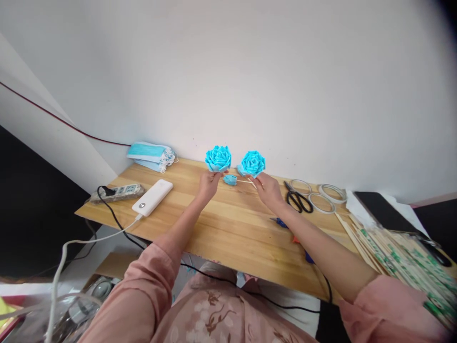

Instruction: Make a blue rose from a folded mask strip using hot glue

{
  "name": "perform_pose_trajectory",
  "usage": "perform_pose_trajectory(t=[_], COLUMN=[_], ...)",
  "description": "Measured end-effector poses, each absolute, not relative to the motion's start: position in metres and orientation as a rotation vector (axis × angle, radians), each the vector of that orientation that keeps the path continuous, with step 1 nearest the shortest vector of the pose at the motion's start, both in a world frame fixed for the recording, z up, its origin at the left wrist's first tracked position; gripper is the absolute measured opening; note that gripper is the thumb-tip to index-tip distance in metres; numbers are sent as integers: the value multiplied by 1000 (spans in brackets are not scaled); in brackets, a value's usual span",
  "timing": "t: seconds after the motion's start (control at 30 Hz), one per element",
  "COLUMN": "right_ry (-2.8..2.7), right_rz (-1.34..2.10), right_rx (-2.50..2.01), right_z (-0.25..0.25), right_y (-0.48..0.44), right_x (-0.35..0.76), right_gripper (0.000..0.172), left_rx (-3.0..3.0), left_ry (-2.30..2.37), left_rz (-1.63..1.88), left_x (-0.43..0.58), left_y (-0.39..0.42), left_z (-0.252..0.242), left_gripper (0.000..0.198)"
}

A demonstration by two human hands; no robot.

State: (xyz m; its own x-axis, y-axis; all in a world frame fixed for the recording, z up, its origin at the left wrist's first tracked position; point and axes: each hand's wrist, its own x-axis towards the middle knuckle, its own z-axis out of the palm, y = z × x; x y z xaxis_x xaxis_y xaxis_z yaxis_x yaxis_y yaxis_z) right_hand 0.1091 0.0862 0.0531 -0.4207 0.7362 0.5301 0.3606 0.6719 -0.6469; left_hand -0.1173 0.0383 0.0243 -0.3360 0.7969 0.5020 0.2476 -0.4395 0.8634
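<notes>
My left hand (pixel 208 183) is closed round the stem of a blue folded rose (pixel 218 157) and holds it upright above the wooden table (pixel 228 228). My right hand (pixel 267 189) is closed on the stem of a second blue rose (pixel 253 163), held beside the first. Between the two hands a small blue bud on a thin stick (pixel 230 179) lies on the table by the wall.
A stack of blue face masks (pixel 152 156) lies at the back left. A white power bank (pixel 153 196) and a power strip (pixel 119 192) sit left. Black scissors (pixel 297 200) and tape rings (pixel 323 200) lie right, with packs of sticks (pixel 389 247) at the right edge.
</notes>
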Motion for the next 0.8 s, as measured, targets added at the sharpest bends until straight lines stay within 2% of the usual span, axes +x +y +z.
perform_pose_trajectory(t=[0.17, 0.57, 0.8], right_ry=[-2137, -2262, -2268], right_rz=[438, 361, 350], right_rx=[-835, -809, -792], right_z=[44, 39, 35], right_y=[91, 93, 95], right_x=[104, 93, 91], right_gripper=[34, 21, 22], left_rx=[1506, 1433, 1390], left_ry=[1294, 1325, 1287], left_rz=[1842, 1854, 1849], left_x=[-110, -104, -101], left_y=[41, 41, 42], left_z=[14, 0, -3], left_gripper=[29, 41, 36])
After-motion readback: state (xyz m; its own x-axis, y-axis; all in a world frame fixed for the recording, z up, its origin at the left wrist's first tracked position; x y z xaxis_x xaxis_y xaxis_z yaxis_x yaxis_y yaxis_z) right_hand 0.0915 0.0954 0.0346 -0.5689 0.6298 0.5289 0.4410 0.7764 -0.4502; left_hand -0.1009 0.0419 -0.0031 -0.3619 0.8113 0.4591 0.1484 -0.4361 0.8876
